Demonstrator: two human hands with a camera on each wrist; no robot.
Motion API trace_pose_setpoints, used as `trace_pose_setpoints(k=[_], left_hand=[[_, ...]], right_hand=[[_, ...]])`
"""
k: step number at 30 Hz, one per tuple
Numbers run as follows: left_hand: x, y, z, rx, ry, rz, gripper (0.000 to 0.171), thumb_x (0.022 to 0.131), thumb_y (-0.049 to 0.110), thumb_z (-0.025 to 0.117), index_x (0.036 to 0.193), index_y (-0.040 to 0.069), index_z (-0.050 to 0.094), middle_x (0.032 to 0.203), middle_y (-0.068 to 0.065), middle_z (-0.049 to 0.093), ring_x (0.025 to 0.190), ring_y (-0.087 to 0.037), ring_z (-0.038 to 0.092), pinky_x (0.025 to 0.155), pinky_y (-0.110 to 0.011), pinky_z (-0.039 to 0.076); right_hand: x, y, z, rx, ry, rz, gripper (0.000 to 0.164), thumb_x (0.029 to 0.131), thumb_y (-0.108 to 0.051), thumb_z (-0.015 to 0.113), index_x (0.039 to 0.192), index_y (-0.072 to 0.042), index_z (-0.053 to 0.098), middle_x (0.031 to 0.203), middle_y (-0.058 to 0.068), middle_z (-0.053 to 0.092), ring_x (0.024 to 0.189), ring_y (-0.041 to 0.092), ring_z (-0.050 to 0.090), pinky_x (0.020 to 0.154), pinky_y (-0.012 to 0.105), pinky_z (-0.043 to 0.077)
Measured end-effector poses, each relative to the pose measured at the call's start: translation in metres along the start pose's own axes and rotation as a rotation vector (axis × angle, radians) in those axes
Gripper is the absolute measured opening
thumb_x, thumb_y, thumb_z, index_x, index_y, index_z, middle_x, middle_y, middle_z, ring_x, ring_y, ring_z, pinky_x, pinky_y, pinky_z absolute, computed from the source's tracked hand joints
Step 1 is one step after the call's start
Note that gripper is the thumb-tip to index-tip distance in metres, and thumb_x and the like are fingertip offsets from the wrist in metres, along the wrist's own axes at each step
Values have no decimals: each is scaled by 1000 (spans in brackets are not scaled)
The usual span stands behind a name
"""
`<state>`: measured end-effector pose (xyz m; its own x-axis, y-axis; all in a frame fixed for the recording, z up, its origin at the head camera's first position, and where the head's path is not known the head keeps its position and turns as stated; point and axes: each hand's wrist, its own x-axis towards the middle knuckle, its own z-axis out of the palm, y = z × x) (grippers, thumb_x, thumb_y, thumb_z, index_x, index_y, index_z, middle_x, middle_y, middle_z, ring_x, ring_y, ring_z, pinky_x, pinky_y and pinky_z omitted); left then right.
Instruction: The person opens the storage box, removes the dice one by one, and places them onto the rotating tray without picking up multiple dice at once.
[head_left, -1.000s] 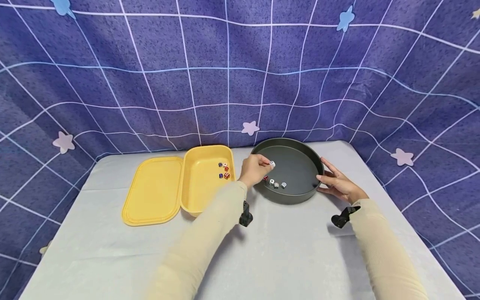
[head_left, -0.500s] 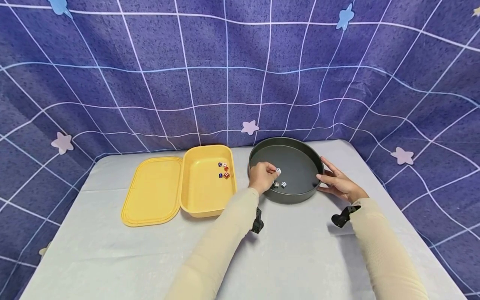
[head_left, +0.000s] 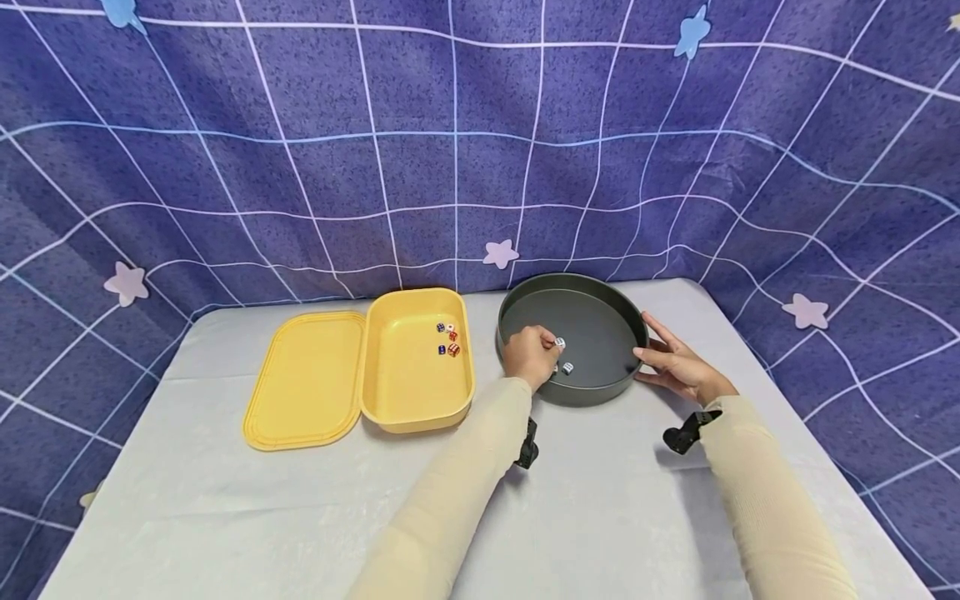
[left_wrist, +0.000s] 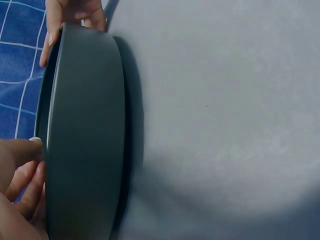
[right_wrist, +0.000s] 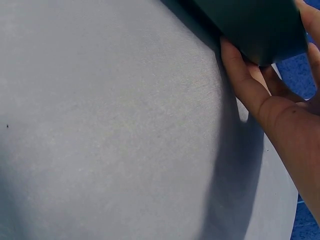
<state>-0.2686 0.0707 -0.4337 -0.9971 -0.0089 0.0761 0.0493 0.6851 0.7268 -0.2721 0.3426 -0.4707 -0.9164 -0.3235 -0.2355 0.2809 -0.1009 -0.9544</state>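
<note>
Head view: the left hand (head_left: 528, 357) is inside the near-left part of a round black pan (head_left: 603, 333), over its floor, with thumb and finger brought together on a white die (head_left: 560, 342). Whether that die touches the pan floor cannot be told. Two more light dice lie in the pan near the hand: one white die with dark pips (head_left: 567, 367) shows whole, the other (head_left: 556, 369) is partly covered by the hand. The right hand (head_left: 678, 368) is at the pan's right side, fingers spread apart and mostly straight, tips touching the outer wall and rim. Right wrist view agrees: digits rest against the wall, one close to the lower edge. Left wrist view: left fingers bent at the rim, pinched die hidden behind the wall; right fingers touch the far end of the pan. The pan sits on a table with a pale cloth (head_left: 600, 517). Just left of it, apart, stands a yellow box (head_left: 405, 387) holding five dice (head_left: 453, 350) in a loose cluster toward its right wall: two blue, two red, one white. A yellow lid (head_left: 307, 379) lies flat alongside the box's left wall. Behind: blue-purple grid backdrop (head_left: 420, 175) with star shapes.
</note>
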Motion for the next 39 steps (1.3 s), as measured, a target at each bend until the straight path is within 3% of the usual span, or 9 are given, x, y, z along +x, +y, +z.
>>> trace_pose_setpoints(k=[11,22,28,34,37,39], left_hand=[[-1,3,1,14,19,-19,9,82,22,77,85,15,72,80,5,71,78,-16,65,75,-32,49],[3,2,-7,-50,-33,14,16,84,21,75,95,9,74,86,0,73,84,-16,68,78,-29,51],[9,1,-27,-100,-59,53,18,83,16,75,97,4,73,89,-5,74,85,-17,69,81,-26,50],[16,-7,-53,-120,-76,57,23,84,17,74,102,3,72,94,-7,74,90,-20,68,86,-31,49],[20,-15,-66,-114,-72,55,24,85,17,73,104,3,71,96,-8,73,91,-20,68,85,-30,50],[22,-20,-74,-110,-64,43,24,85,16,73,104,3,72,96,-8,73,91,-21,68,84,-30,51]], right_hand=[[1,-1,1,-4,-3,-6,83,96,-2,52,153,-37,3,156,24,-5,129,27,27,87,37,50],[2,0,1,15,1,1,83,96,-2,53,153,-37,4,157,23,-6,128,26,29,84,35,51],[1,0,2,10,-3,4,82,97,-2,51,153,-38,2,157,22,-9,137,32,17,85,34,51],[-1,0,1,10,3,6,81,98,-1,49,153,-38,2,157,21,-11,138,33,14,86,35,51],[-2,-1,1,9,6,13,82,97,-2,50,153,-39,3,157,20,-14,140,33,11,92,40,49],[-2,-2,2,13,3,14,82,97,-1,50,152,-39,1,156,20,-18,142,34,6,101,49,41]])
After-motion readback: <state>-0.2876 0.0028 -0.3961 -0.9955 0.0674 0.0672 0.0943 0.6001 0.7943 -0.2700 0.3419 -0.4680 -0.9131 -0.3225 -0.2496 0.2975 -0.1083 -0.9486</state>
